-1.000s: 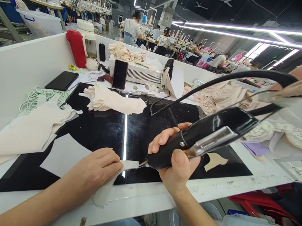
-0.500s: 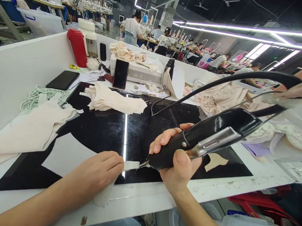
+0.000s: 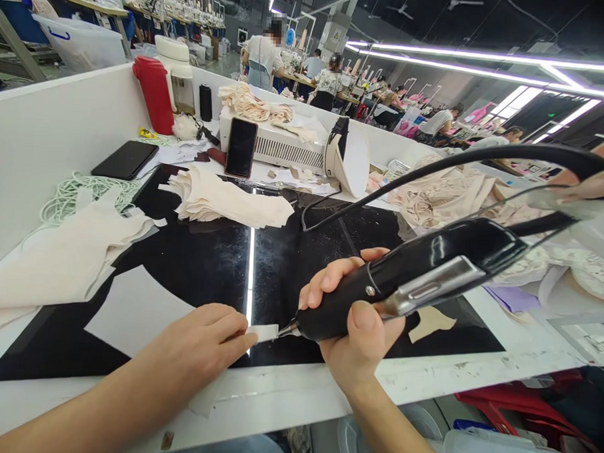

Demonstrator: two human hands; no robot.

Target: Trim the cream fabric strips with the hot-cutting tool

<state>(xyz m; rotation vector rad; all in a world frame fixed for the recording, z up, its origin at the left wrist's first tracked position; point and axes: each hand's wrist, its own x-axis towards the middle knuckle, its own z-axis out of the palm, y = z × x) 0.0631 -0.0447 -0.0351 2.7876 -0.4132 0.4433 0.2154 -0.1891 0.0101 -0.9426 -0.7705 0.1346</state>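
My right hand [image 3: 355, 319] wraps around a black gun-shaped hand tool [image 3: 405, 271] with a metal lever along its side. The thumb lies by the lever. Its pointed metal nozzle aims left and meets the end of a narrow white fabric strip [image 3: 263, 332]. My left hand [image 3: 209, 339] pinches this strip just left of the nozzle, its fingers closed. More of the pale cloth hangs below the left hand over the table edge, partly hidden. Both hands are above a glossy black board [image 3: 205, 262]. A white sheet [image 3: 135, 309] lies beside the left forearm.
Stacked cream fabric pieces [image 3: 228, 200] rest behind my hands, another stack [image 3: 55, 262] at left. A thick black hose [image 3: 435, 162] arches from the tool. A phone [image 3: 241, 148], red container [image 3: 155, 94] and vented white box [image 3: 275, 145] stand behind. Small beige piece [image 3: 432, 324] at right.
The fingers of my left hand have shifted slightly, with a fingertip now stretched over the strip nearer the nozzle. The tool and my right hand have hardly moved.
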